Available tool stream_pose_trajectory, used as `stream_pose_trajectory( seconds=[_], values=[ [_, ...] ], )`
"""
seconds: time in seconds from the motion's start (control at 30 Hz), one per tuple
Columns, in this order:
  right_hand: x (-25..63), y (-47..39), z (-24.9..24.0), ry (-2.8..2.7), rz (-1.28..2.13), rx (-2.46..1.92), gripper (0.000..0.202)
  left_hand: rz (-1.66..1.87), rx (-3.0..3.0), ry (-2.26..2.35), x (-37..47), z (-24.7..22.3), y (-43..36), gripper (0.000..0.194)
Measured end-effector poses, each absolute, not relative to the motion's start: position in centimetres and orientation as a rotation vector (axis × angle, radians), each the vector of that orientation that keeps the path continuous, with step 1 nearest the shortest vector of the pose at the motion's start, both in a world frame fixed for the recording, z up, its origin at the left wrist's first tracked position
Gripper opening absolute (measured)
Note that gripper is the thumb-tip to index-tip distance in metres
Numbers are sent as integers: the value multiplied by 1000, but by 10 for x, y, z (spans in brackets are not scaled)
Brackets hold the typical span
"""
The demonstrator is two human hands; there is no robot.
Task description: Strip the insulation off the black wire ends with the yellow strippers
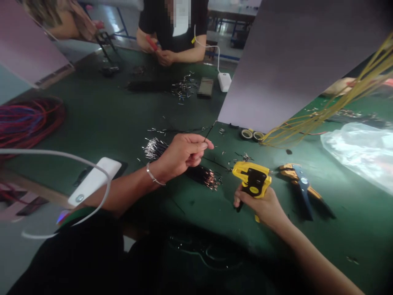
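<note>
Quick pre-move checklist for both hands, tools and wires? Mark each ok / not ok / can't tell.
1. Left hand has a black wire pinched between thumb and fingers: ok.
2. Right hand wrapped around the yellow hand tool: ok.
3. Wire seated in the tool's nose: cannot tell; a dark strand reaches it, but the contact is too small to read.
4. Blue-and-orange hand tool apart from the right hand: ok, lying to its right.
5. Table around the nose free of scraps: not ok, loose bits lie just beyond it.
6. White cable off the left forearm: cannot tell; it crosses in front, contact unclear.
</note>
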State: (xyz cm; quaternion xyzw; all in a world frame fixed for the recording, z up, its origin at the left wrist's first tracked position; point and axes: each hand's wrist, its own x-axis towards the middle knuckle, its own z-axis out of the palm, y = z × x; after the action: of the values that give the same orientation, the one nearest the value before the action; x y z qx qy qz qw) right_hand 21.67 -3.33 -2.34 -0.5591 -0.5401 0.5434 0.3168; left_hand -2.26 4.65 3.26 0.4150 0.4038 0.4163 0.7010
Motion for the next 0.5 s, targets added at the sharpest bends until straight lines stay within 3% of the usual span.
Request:
stream_pose_trajectory(
  seconds=[0.27, 0.5],
  values=[
    [209, -44, -23, -1364, 1692, -1321, 25, 977, 927, 945, -19, 30, 45, 10],
    [208, -48, -7, -1621, 1557, -1399, 22, 1031, 940, 957, -20, 30, 47, 10]
  ],
)
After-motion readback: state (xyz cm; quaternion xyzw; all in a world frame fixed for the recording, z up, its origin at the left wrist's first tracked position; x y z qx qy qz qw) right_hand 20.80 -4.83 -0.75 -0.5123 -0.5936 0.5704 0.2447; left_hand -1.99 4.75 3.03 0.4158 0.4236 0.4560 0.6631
